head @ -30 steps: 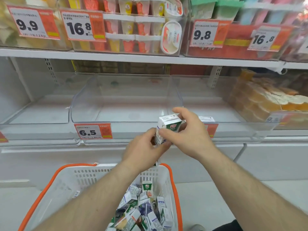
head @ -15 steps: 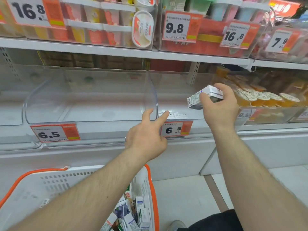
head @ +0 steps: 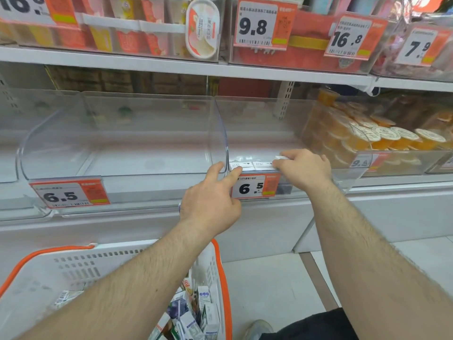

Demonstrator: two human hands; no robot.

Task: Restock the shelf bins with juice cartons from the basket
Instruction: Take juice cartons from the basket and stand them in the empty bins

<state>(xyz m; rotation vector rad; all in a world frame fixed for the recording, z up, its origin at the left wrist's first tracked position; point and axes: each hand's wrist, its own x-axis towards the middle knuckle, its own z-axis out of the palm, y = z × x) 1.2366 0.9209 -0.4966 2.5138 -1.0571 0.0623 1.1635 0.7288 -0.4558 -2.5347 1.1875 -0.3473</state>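
While the right hand (head: 302,168) pinches a juice carton (head: 282,157) just inside the clear bin's front lip (head: 255,171), the left hand (head: 210,200), fingers spread, touches that lip; behind it the bin lies open. More cartons (head: 193,317) fill the basket (head: 220,261) below.

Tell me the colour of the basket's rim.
Orange, on a white basket; the rim shows best in the head view, bottom left.

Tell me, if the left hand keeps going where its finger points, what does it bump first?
Probably the juice cartons lined up in the bin's front; the left hand already has a fingertip almost touching them, though depth is unclear.
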